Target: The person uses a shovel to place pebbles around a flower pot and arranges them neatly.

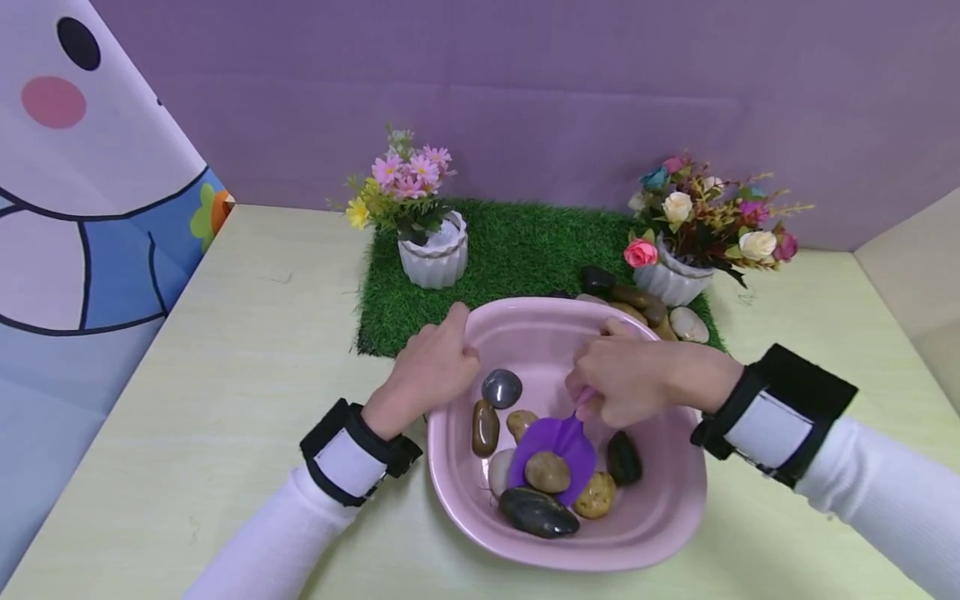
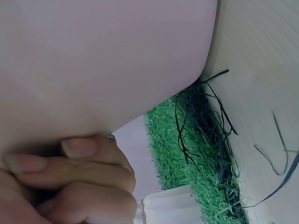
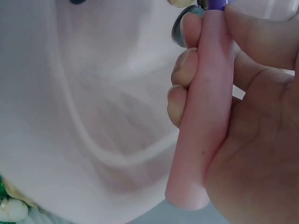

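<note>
Scoop (image 1: 564, 437) in basin (image 1: 660, 500); stone (image 1: 547, 472) on scoop; grass mat (image 1: 528, 242) behind basin

Beyond the pink basin (image 1: 671, 508), a gap is left over the green turf (image 1: 540, 246) between the left flowerpot (image 1: 435, 262) and the right flowerpot (image 1: 670, 283), pinched on its right by heaped stones (image 1: 645, 304)! Inside, the near half is crowded by pebbles (image 1: 537, 513) round the purple scoop (image 1: 538, 439), the far right blocked by the right hand (image 1: 617, 375).
</note>
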### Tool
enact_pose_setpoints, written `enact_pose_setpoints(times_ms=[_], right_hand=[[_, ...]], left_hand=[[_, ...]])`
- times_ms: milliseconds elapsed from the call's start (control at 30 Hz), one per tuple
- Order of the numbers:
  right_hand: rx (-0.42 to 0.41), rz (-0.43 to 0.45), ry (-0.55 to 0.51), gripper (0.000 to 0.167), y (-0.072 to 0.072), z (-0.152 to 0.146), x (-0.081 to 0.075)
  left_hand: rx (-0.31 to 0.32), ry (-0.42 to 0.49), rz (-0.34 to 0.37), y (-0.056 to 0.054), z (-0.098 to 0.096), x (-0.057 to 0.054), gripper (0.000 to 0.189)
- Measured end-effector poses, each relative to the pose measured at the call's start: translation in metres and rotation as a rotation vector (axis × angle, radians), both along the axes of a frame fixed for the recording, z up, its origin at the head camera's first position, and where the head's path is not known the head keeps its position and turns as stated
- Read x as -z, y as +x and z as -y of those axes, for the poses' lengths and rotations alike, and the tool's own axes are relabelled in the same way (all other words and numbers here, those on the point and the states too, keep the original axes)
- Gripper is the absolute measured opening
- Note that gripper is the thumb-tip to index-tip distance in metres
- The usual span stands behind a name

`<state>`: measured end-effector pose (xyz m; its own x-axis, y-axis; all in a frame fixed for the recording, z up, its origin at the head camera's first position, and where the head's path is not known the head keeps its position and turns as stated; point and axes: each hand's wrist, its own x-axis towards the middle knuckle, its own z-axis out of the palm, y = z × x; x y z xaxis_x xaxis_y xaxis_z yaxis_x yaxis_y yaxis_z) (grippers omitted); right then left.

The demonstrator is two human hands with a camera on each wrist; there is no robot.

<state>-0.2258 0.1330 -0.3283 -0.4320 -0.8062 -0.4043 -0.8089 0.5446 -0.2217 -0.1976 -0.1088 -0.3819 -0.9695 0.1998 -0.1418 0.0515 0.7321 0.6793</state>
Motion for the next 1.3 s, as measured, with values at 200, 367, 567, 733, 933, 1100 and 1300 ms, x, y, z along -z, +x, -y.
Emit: enact_pose_setpoints(times_ms=[200,367,567,733,933,1100,1300], right_hand=[[0.030,0.069,0.011,0.016,0.003,-0.004,0.000],[0.042,0.124,-0.011,0.016,0.003,-0.009,-0.001],[0.071,0.182,-0.040,0.014,-0.006,-0.016,-0.007],[0.090,0.140,-0.039,0.012,-0.014,-0.024,-0.016],[0.120,0.125,-0.026,0.013,-0.023,-0.029,-0.024],[0.145,0.151,-0.047,0.016,-0.029,-0.033,-0.031],[0.190,0.126,-0.024,0.017,-0.038,-0.038,-0.043]], left_hand=[[0.002,0.004,0.000,0.000,0.000,0.001,0.029],[0.000,0.011,0.001,0.000,0.000,0.001,0.030],[-0.004,0.015,0.004,-0.001,0.000,0.002,0.032],[-0.006,0.010,0.004,-0.001,0.000,0.002,0.030],[-0.007,0.000,0.007,-0.001,-0.001,0.002,0.030],[-0.005,0.000,0.009,-0.001,-0.001,0.002,0.030],[-0.007,0.006,0.017,-0.001,-0.001,0.001,0.032]])
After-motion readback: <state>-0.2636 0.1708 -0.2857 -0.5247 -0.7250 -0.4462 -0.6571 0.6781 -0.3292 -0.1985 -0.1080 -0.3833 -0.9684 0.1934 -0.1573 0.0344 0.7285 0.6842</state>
